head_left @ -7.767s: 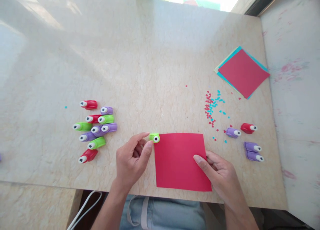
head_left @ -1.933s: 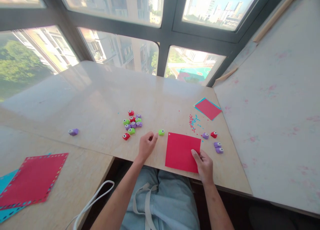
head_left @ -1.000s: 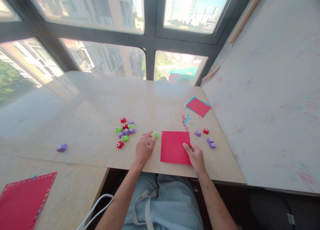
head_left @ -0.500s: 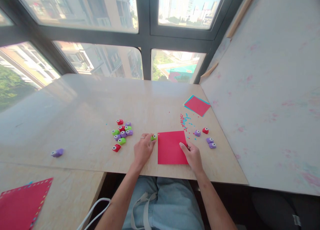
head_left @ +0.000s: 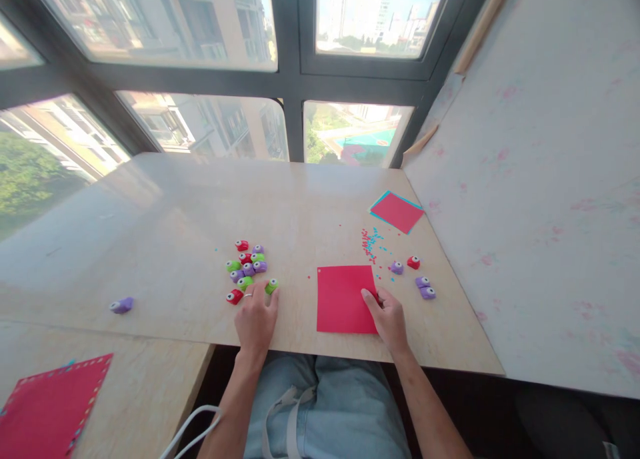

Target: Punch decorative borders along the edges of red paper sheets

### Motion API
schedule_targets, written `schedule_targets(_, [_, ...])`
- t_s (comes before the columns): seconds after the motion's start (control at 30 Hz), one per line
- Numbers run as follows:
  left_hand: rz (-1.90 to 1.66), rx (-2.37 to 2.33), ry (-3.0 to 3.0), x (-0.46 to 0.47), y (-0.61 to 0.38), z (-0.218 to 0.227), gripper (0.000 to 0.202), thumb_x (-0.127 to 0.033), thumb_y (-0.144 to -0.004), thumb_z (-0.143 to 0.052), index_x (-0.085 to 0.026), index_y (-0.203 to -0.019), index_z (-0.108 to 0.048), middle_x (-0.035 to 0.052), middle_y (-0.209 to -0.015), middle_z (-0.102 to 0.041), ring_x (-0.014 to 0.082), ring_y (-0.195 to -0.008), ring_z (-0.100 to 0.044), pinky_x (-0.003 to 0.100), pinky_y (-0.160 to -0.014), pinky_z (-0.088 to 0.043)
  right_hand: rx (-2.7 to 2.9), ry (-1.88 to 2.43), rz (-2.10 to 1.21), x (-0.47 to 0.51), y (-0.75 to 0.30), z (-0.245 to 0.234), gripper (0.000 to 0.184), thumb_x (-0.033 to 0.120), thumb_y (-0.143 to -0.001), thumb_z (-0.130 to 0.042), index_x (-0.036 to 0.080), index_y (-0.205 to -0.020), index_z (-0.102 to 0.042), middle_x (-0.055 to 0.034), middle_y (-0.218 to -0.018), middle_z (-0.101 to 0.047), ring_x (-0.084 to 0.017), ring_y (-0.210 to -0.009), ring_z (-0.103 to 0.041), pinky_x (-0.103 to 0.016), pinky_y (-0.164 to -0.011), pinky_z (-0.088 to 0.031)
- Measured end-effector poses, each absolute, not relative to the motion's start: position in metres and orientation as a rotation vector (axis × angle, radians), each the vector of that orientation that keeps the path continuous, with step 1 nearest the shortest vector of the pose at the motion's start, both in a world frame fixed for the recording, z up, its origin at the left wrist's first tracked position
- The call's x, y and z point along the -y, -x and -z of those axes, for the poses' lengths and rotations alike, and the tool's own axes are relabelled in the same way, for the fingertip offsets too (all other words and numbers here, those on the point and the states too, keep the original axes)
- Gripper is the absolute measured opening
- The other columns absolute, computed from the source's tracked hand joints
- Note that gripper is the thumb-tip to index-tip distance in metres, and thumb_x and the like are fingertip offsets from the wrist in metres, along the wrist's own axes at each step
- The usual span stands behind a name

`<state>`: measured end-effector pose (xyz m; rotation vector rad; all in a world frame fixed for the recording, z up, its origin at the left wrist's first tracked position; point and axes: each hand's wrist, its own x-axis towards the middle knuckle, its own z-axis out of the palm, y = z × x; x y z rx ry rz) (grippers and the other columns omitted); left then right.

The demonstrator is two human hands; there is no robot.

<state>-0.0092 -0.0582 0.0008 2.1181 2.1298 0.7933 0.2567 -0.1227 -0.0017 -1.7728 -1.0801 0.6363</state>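
My left hand (head_left: 256,319) is low over the table, its thumb and index finger at a small green paper punch (head_left: 271,286) with a round eye-like top. Beside those fingers lies a cluster of red, green and purple punches, including a red punch (head_left: 234,297). A square red sheet of paper (head_left: 345,302) lies flat in front of me, with a small punched mark in its upper left corner. My right hand (head_left: 390,318) grips the sheet's right edge, thumb on top and the other fingers partly hidden.
Red and blue paper bits (head_left: 371,244) are scattered beyond the sheet. Several punches, one a red punch (head_left: 413,262), sit to the right. A paper stack (head_left: 397,212) lies near the wall. A lone purple punch (head_left: 121,305) and a red sheet with punched edges (head_left: 60,406) are at left.
My left hand has moved left with the green punch, from the sheet's upper left corner to the cluster. A red paper bit now shows left of the sheet. My right hand keeps its hold.
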Motion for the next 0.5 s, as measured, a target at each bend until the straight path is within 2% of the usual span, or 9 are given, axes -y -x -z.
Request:
schedule_targets(0.23, [-0.754,-2.216,-2.011,0.055,0.007,-0.006,0.032,-0.028,-0.094,-0.051,-0.018,-0.123,-0.061,0.0148,-0.120,-0.067,0.0312,-0.101,-0.066,0.038,-0.072,-0.054,1.075,1.742,-0.661,0.125,-0.256,0.001,0.042,0.058,-0.084,-0.056,0.021,-0.065,-0.051,0.0042,-0.058,-0.043,-0.014,-0.056,-0.040,-0.026,-0.054,-0.033])
schedule_targets(0.4, [-1.017,-2.172,-2.025,0.054,-0.005,-0.016,0.040,-0.021,-0.091,-0.048,-0.018,-0.130,-0.056,0.0160,-0.125,-0.063,0.0310,-0.114,-0.060,0.040,-0.083,-0.053,1.116,1.740,-0.583,0.124,-0.255,0.002,0.044,0.056,-0.087,-0.053,0.022,-0.061,-0.044,0.0059,-0.056,-0.035,-0.013,-0.055,-0.035,-0.025,-0.053,-0.031])
schedule_targets(0.47, [-1.140,-2.117,-1.991,0.057,-0.017,-0.026,0.041,-0.022,-0.090,-0.050,-0.017,-0.130,-0.056,0.0166,-0.127,-0.061,0.0280,-0.101,-0.064,0.038,-0.078,-0.053,1.136,1.733,-0.559,0.123,-0.255,0.001,0.043,0.054,-0.088,-0.052,0.021,-0.061,-0.044,0.0060,-0.056,-0.035,-0.012,-0.055,-0.035,-0.025,-0.053,-0.030])
schedule_targets(0.5, [-1.173,-2.072,-1.962,0.059,-0.026,-0.033,0.040,-0.023,-0.090,-0.051,-0.017,-0.129,-0.056,0.0164,-0.127,-0.060,0.0239,-0.085,-0.066,0.036,-0.071,-0.053,1.143,1.729,-0.552,0.123,-0.255,0.001,0.042,0.053,-0.088,-0.052,0.021,-0.061,-0.044,0.0058,-0.056,-0.035,-0.012,-0.055,-0.036,-0.025,-0.053,-0.030])
